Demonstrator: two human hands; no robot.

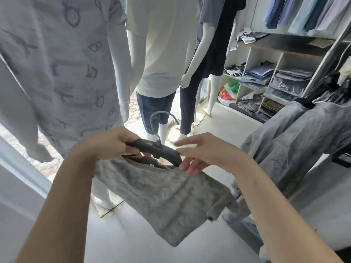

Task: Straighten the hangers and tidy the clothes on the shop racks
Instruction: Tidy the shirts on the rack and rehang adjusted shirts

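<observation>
L hand grips dark hanger by one end; grey top hangs from it, mid-air. R hand fingers straight, at hanger's other end. Shelf cubbies hold folded clothes.

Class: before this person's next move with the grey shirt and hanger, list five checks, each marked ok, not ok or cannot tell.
1. Left hand grips the hanger: ok.
2. Right hand open, at the hanger's far end: ok.
3. Shirt seated on both hanger arms: not ok; the hanger lies mostly above the collar.
4. Hook free of snags: ok.
5. Room among the hung clothes for this one: cannot tell.
</observation>
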